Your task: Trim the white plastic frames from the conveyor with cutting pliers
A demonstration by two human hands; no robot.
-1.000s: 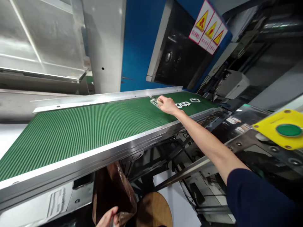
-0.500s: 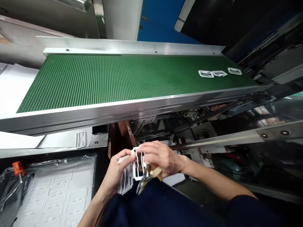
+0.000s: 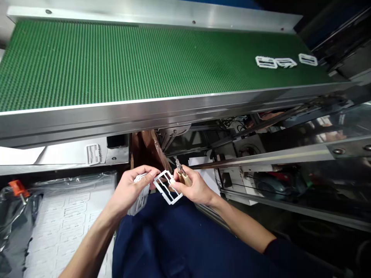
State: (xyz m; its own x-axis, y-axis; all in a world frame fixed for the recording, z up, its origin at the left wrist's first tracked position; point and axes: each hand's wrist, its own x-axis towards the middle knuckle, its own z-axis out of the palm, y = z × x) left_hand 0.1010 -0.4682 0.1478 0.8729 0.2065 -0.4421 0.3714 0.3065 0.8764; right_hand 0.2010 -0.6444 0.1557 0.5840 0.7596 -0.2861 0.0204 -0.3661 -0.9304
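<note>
My left hand [image 3: 130, 191] is clamped on a stack of white plastic frames [image 3: 139, 200], and my right hand [image 3: 194, 187] pinches a wood-handled nipper [image 3: 184, 177] and one open frame [image 3: 168, 187], all just below the near edge of the green conveyor belt [image 3: 145, 65]. Three more frames [image 3: 285, 61] sit by its far right corner.

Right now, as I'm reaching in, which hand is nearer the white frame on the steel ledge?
Left. Left hand is below-right of the frame; right hand farther right.

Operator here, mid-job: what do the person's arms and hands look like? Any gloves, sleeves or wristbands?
The left hand and right hand are bare, with no gloves, and no band shows at the wrists. The forearms are bare too; a dark navy sleeve covers the right upper arm.
</note>
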